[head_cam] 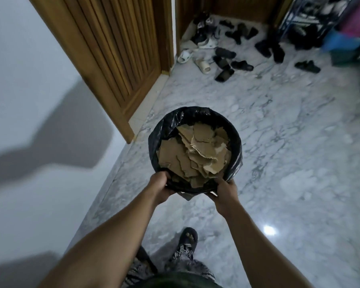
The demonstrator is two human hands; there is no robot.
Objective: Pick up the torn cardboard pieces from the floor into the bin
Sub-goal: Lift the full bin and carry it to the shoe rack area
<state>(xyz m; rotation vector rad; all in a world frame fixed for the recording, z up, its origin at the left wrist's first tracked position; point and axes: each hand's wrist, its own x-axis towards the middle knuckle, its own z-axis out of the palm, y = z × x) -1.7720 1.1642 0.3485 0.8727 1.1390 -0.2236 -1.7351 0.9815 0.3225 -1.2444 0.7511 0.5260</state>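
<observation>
Torn brown cardboard pieces fill the round bin lined with a black plastic bag. The left hand grips its near-left rim, and the right hand grips the near-right rim. Beneath is grey-veined white marble floor. A ribbed wooden door stands left, with scattered dark and pale sandals beyond.

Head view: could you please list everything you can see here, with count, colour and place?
bin: one, black, centre
cardboard pieces: many, brown, inside the bin
floor: white-grey marble, all round
door: one, brown wood, upper left
wall: white, left
shoes: many, black and white, top centre floor
rack: one, blue, top right
tub: one, blue, right edge
foot: one, black slipper, bottom centre
left hand: one, grips bin's near rim
right hand: one, grips bin's near rim
</observation>
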